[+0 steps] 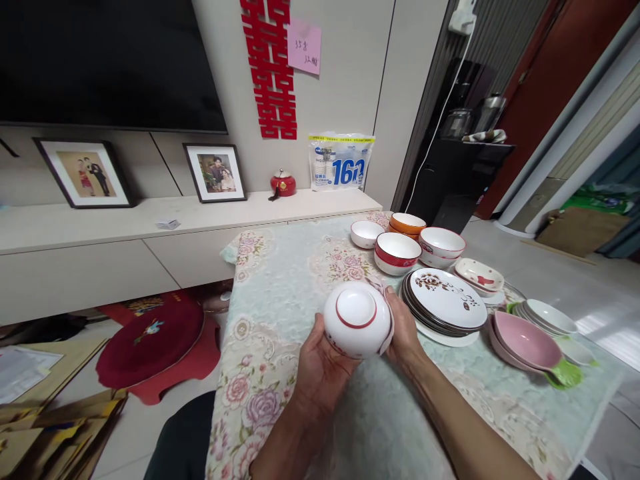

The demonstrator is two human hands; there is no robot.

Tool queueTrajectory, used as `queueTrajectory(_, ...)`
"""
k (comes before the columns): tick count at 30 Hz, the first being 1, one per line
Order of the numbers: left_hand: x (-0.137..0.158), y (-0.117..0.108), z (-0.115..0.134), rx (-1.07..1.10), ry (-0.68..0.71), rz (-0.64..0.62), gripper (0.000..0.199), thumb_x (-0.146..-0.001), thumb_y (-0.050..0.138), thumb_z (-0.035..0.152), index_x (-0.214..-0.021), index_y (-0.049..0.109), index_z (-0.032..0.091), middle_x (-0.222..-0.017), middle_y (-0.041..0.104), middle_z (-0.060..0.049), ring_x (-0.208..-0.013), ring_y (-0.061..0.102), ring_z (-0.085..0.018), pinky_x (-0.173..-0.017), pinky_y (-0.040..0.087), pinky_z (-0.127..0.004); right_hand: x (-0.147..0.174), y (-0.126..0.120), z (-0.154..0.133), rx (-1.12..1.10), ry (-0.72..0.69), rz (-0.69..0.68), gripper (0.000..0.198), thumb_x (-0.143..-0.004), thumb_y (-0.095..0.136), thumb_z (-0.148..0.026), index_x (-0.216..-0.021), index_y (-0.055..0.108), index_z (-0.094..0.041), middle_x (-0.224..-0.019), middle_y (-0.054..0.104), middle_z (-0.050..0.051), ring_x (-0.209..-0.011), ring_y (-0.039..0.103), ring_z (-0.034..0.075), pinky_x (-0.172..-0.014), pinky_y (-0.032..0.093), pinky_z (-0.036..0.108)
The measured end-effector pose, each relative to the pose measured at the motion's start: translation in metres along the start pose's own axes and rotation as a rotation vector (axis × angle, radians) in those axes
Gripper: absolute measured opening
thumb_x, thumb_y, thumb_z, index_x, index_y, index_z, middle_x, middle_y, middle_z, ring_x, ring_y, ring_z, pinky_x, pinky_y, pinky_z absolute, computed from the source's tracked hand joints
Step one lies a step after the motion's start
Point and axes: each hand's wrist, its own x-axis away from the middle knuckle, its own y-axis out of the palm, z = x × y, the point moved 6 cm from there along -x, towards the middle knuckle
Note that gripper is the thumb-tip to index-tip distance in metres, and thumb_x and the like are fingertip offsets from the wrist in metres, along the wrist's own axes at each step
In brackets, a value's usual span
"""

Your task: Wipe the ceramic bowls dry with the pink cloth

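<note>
A white bowl [357, 320] with a red foot ring is turned bottom-up above the near part of the table. My left hand [325, 367] cups it from below and from the left, fingers curled under it. At its right side my right hand [403, 327] presses a pale pinkish cloth [386, 320] against the wall of the bowl; most of those fingers are hidden behind it. Just right of my right hand stands a stack of plates [445, 300] with a brown flower pattern on top.
Several bowls [399, 250] stand at the table's back right. Pink leaf-shaped dishes [527, 340], small white dishes [550, 315] and a patterned oval dish [480, 275] lie to the right. A flowered cloth [280, 300] covers the table. A red stool [160, 340] is at the left.
</note>
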Motion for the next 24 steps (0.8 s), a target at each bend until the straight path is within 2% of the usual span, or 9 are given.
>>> queueTrajectory(3,-0.003,-0.003,0.003,-0.011,0.015,-0.022,0.048,-0.103,0.043,0.036,-0.146,0.05,0.015,-0.109,0.079,-0.012,-0.101,0.074,-0.028,-0.102,0.051,-0.051,0.005,0.009,0.005,-0.164,0.175,-0.039,0.045,-0.084,0.065,-0.058,-0.105,0.072,-0.019,-0.1,0.079,0.008,-0.108,0.07,0.03,-0.1,0.052,0.047)
queueTrajectory(6,-0.004,-0.003,0.005,0.032,0.061,-0.019,0.045,-0.104,0.042,0.031,-0.144,0.054,0.014,-0.104,0.081,-0.011,-0.098,0.075,-0.024,-0.104,0.05,-0.046,0.013,0.022,0.005,-0.355,0.325,-0.113,0.038,-0.088,0.061,-0.053,-0.105,0.073,-0.021,-0.099,0.08,0.006,-0.114,0.068,0.029,-0.105,0.05,0.046)
queueTrajectory(11,-0.007,-0.005,0.013,0.094,0.148,-0.009,0.044,-0.105,0.039,0.032,-0.143,0.055,0.016,-0.109,0.08,-0.011,-0.1,0.075,-0.023,-0.106,0.05,-0.042,0.018,0.034,0.009,-0.401,0.304,-0.227,0.042,-0.09,0.057,-0.059,-0.112,0.072,-0.026,-0.108,0.078,0.004,-0.118,0.065,0.028,-0.107,0.046,0.046)
queueTrajectory(13,-0.01,-0.008,0.022,0.103,0.2,-0.015,0.044,-0.105,0.037,0.032,-0.142,0.057,0.018,-0.111,0.079,-0.01,-0.101,0.075,-0.022,-0.103,0.052,-0.039,0.018,0.033,0.016,-0.27,0.249,-0.264,0.049,-0.09,0.054,-0.065,-0.116,0.069,-0.027,-0.111,0.077,0.004,-0.115,0.065,0.027,-0.103,0.047,0.045)
queueTrajectory(14,-0.011,-0.01,0.027,0.107,0.229,-0.02,0.043,-0.105,0.037,0.032,-0.141,0.058,0.019,-0.112,0.079,-0.01,-0.102,0.075,-0.022,-0.101,0.053,-0.037,0.017,0.031,0.018,-0.114,0.184,-0.284,0.053,-0.092,0.048,-0.068,-0.117,0.068,-0.026,-0.112,0.076,0.005,-0.111,0.066,0.027,-0.099,0.048,0.044)
queueTrajectory(16,-0.013,-0.012,0.039,0.116,0.293,-0.016,0.042,-0.105,0.037,0.031,-0.138,0.061,0.02,-0.112,0.079,-0.01,-0.103,0.075,-0.021,-0.098,0.054,-0.036,0.016,0.027,0.017,0.316,0.009,-0.33,0.061,-0.097,0.031,-0.069,-0.111,0.068,-0.023,-0.105,0.075,0.007,-0.099,0.067,0.025,-0.089,0.051,0.041)
queueTrajectory(18,-0.012,-0.012,0.048,0.113,0.36,0.015,0.04,-0.105,0.038,0.029,-0.135,0.062,0.019,-0.114,0.079,-0.01,-0.106,0.073,-0.022,-0.098,0.055,-0.037,0.016,0.023,0.016,0.699,-0.14,-0.37,0.063,-0.098,0.028,-0.067,-0.093,0.069,-0.02,-0.088,0.073,0.008,-0.085,0.064,0.024,-0.08,0.05,0.038)
queueTrajectory(21,-0.008,-0.009,0.057,0.057,0.463,0.084,0.036,-0.103,0.043,0.025,-0.131,0.064,0.018,-0.113,0.079,-0.01,-0.109,0.071,-0.021,-0.099,0.053,-0.036,0.015,0.015,0.013,0.937,-0.215,-0.406,0.043,-0.09,0.054,-0.056,-0.069,0.063,-0.019,-0.073,0.064,0.005,-0.075,0.058,0.022,-0.077,0.046,0.036)
queueTrajectory(24,-0.001,-0.002,0.062,-0.129,0.58,0.049,0.028,-0.098,0.053,0.026,-0.121,0.067,0.017,-0.106,0.079,-0.007,-0.103,0.071,-0.02,-0.095,0.052,-0.032,0.012,0.004,0.004,1.077,-0.275,-0.411,0.021,-0.083,0.065,-0.039,-0.074,0.065,-0.02,-0.078,0.064,0.004,-0.078,0.059,0.022,-0.078,0.045,0.035)
